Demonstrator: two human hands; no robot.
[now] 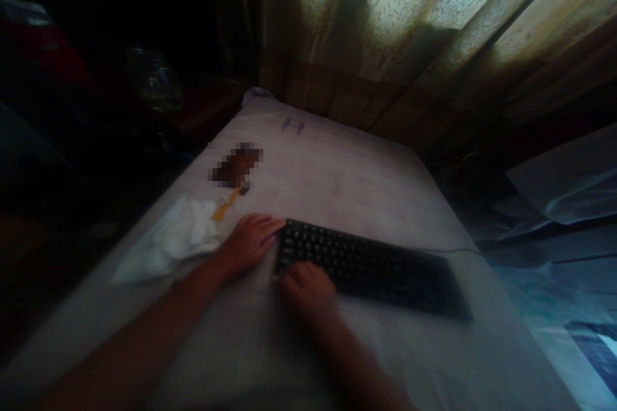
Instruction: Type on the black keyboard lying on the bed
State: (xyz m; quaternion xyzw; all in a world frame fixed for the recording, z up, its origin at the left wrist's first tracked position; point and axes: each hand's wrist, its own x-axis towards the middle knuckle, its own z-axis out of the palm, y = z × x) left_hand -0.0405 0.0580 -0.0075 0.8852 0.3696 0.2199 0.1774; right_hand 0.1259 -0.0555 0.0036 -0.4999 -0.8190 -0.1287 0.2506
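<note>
On a pale, cloth-covered flat surface: one long black keyboard with rows of dark keys, set aslant, its right end nearer the viewer than its left. One thin dark cable lay beyond its far edge, toward the right side of the surface.

Left hand: fingers outstretched and close together, tips at the keyboard's far left corner; whether they gripped it could not be told. Right hand: fingers curled over the near left corner; whether they held the edge or merely rested there could not be told.

Left of the keyboard: one crumpled white piece of soft, sheet-like material, near the left forearm; one narrow orange-yellow strip with a dark end, just beside it; one brown item, blurred by pixelation, beyond the strip.

Background: one patterned cream-and-gold curtain, lit from behind.
</note>
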